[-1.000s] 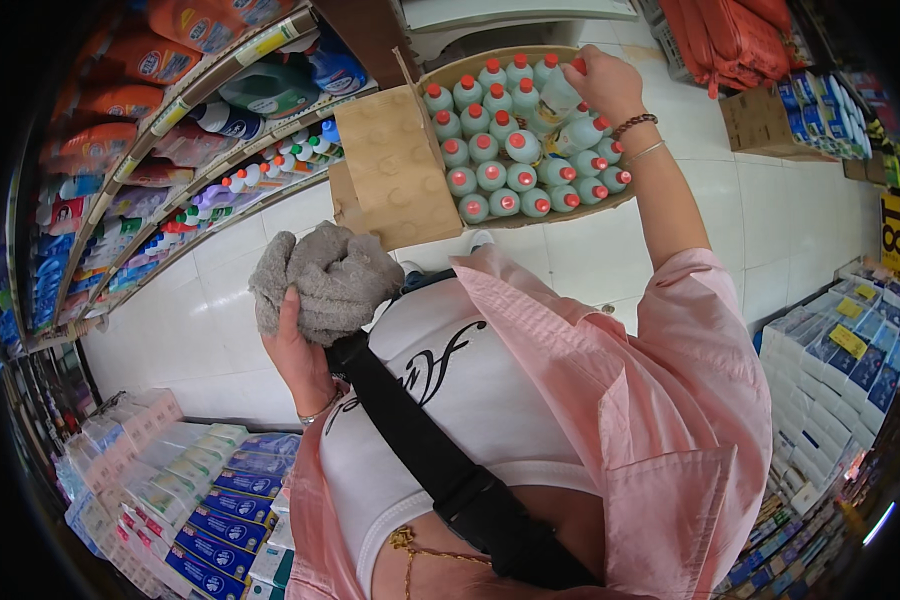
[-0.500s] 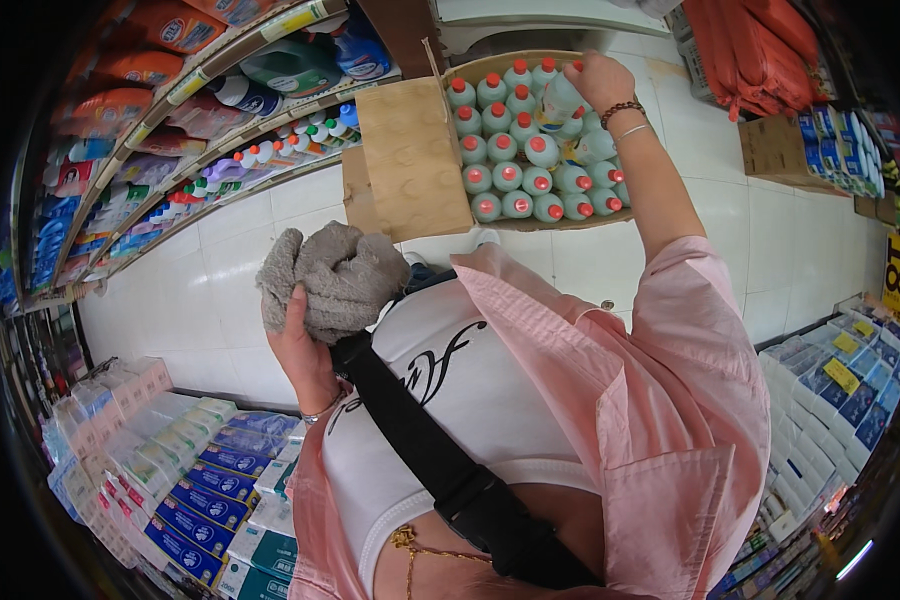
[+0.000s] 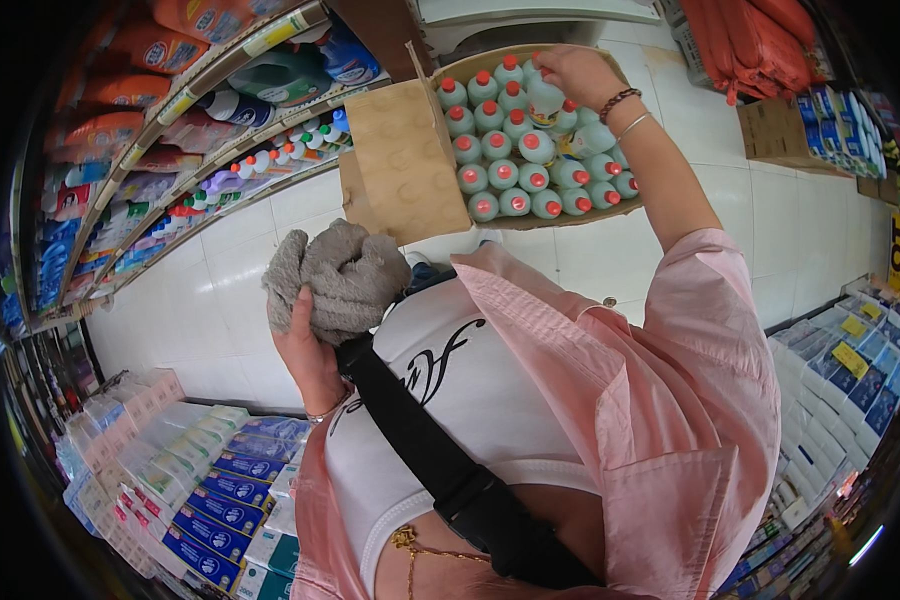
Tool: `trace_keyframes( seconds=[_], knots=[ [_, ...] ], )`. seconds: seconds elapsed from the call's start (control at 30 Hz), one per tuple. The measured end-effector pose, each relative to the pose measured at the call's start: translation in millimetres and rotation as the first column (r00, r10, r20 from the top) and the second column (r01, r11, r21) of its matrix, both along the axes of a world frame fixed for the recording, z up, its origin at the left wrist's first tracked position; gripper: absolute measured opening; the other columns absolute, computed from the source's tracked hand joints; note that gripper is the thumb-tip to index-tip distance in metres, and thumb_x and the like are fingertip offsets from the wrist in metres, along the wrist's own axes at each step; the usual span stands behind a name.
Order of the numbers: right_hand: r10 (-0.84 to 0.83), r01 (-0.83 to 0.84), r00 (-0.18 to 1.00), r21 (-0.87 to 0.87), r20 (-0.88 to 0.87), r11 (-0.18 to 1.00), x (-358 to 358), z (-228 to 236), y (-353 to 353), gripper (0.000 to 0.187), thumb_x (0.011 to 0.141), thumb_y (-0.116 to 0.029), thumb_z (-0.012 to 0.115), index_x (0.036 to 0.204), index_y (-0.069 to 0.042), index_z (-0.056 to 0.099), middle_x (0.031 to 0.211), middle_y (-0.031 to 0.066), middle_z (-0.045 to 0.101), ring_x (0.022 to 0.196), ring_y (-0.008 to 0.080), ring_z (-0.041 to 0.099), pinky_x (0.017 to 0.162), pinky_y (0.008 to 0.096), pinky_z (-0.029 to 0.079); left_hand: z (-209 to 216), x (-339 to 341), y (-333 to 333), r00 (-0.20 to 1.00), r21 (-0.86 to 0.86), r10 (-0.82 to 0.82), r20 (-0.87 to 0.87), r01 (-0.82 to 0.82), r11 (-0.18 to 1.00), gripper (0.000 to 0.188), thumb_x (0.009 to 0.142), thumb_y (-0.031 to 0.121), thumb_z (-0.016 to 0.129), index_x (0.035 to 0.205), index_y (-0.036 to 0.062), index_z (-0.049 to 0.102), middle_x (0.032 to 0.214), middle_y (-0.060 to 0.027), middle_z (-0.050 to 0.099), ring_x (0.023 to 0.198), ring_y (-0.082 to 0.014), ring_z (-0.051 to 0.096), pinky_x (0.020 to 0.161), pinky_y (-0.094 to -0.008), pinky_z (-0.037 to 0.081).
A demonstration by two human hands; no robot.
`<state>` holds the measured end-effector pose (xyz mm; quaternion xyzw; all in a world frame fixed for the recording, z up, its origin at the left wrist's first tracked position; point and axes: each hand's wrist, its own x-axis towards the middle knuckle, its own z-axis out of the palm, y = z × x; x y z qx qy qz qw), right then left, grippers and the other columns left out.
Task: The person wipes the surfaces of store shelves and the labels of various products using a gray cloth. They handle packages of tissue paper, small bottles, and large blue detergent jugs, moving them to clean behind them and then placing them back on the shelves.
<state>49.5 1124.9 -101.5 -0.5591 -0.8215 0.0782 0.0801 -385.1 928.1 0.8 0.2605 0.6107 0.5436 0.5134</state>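
Observation:
A bunched grey cloth [image 3: 338, 280] rests in my left hand [image 3: 305, 345], its thumb closed over the near side. Away from me stands an open cardboard box [image 3: 410, 155] packed with rows of pale green bottles [image 3: 504, 174] with red caps. Over its far side my right hand [image 3: 582, 78] grips one bottle [image 3: 544, 100] by the top. That bottle is tilted above its neighbours, and part of a yellow label shows on it. Beside it another bottle [image 3: 588, 140] leans over in the box. My fingertips at the cap are partly hidden.
On the left run shelves [image 3: 185, 100] of detergent and cleaner bottles. Stacked blue and white packs [image 3: 210, 520] stand at lower left, with more packs [image 3: 840, 390] at right. A carton of blue packs [image 3: 778, 130] and red bags [image 3: 755, 50] are at far right. White tile floor [image 3: 700, 110] lies between.
My right hand and the bottle in it have shifted to the left over the box. My left hand still holds the cloth in about the same place.

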Motion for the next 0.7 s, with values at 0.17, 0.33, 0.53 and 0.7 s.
trace_keyframes(
  seconds=[0.17,0.33,0.53,0.7],
  knots=[
    [0.032,-0.035,0.998,-0.047,-0.052,0.998,-31,-26,-8,0.026,0.08,-0.007,0.059,0.106,-0.011,0.059,0.101,0.0114,0.058,0.093,0.0312,0.059,0.077,0.04,0.05,-5,5,11,0.999,-0.012,-0.05,0.008,0.05,0.999,0.045,0.084,0.006,0.061,0.125,-0.0026,0.046,0.12,-0.0141,0.054,0.108,-0.0241,0.053,0.095,-0.0362,0.041],
    [0.19,-0.169,0.964,-0.125,0.185,0.978,-59,-7,-4,0.031,0.077,-0.003,0.057,0.105,-0.013,0.059,0.102,0.0113,0.058,0.094,0.0295,0.059,0.077,0.0382,0.051,-2,7,9,0.996,-0.015,-0.076,-0.042,0.076,0.997,0.05,0.085,0.012,0.061,0.129,-0.0038,0.043,0.122,-0.0145,0.054,0.109,-0.0257,0.054,0.094,-0.0373,0.043],
    [0.056,-0.048,0.994,-0.096,0.093,0.994,-59,-19,6,0.026,0.078,-0.008,0.056,0.103,-0.016,0.061,0.102,0.0069,0.059,0.096,0.0269,0.06,0.078,0.0383,0.05,-4,9,7,1.0,-0.036,-0.017,0.014,0.017,0.999,0.044,0.083,0.006,0.062,0.124,-0.0013,0.047,0.117,-0.0131,0.056,0.105,-0.0231,0.055,0.092,-0.035,0.043],
    [-0.054,0.054,0.999,0.001,-0.008,0.999,-63,-31,9,0.019,0.08,-0.015,0.058,0.097,-0.016,0.065,0.099,0.0074,0.063,0.095,0.0274,0.06,0.079,0.0396,0.05,-1,9,6,1.0,-0.036,-0.012,0.011,0.013,0.999,0.044,0.084,0.006,0.061,0.124,-0.0014,0.047,0.118,-0.0134,0.055,0.106,-0.0231,0.054,0.092,-0.0351,0.043]
  ],
)
